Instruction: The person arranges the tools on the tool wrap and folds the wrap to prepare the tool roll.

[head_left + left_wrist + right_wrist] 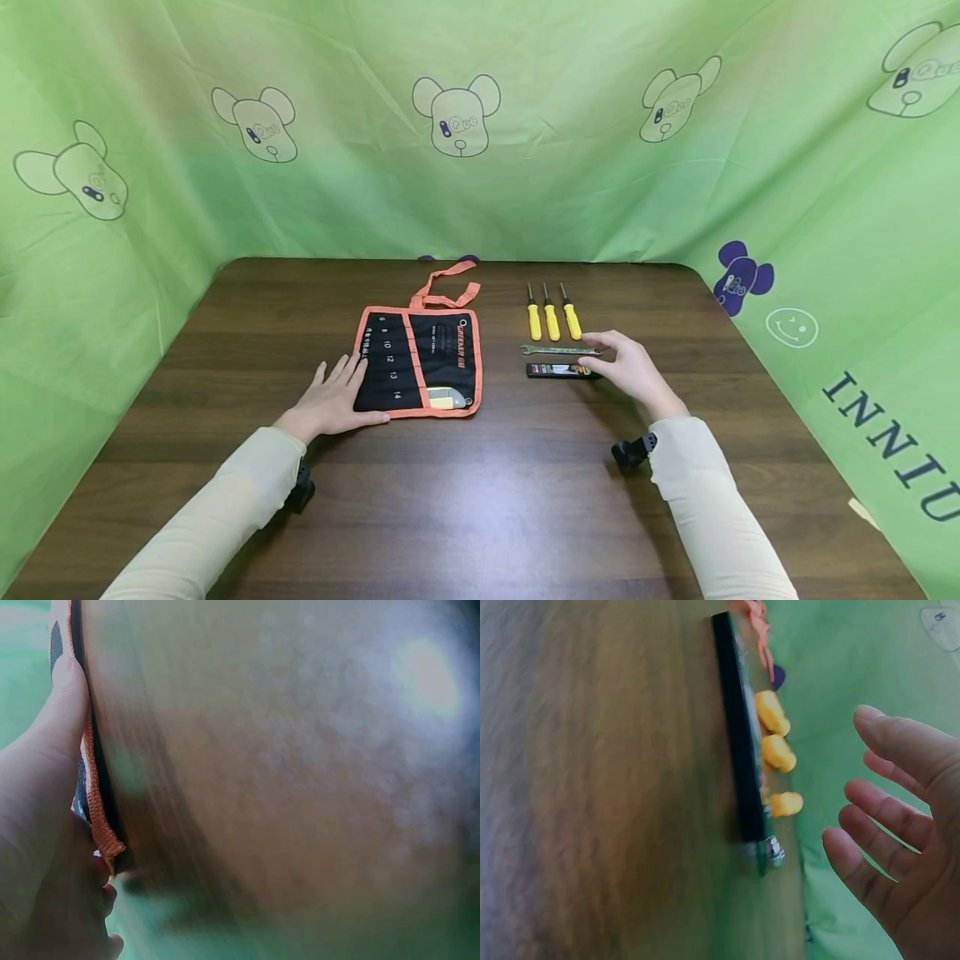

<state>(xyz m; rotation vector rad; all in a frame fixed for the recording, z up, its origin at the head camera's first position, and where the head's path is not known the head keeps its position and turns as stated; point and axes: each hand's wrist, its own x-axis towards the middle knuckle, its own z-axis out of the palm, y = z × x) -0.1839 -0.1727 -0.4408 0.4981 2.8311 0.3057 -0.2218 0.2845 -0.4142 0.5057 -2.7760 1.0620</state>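
A black tool pouch with orange trim (390, 362) lies flat on the table; printed size numbers run down its left part. My left hand (333, 404) rests on its lower left edge with fingers spread, the thumb along the bottom trim. A grey and yellow utility knife (446, 398) shows in the pouch's lower right pocket. To the right, my right hand (633, 375) hovers by the right ends of a green-tinted wrench (555, 350) and a flat black case (546, 372). In the right wrist view its fingers (870, 799) are apart and loosely bent, holding nothing.
Three yellow-handled screwdrivers (551, 323) lie side by side behind the wrench, shafts pointing away. An orange strap (442, 296) trails from the pouch's top. Green printed cloth (525, 208) hangs behind and beside the brown wooden table (480, 508).
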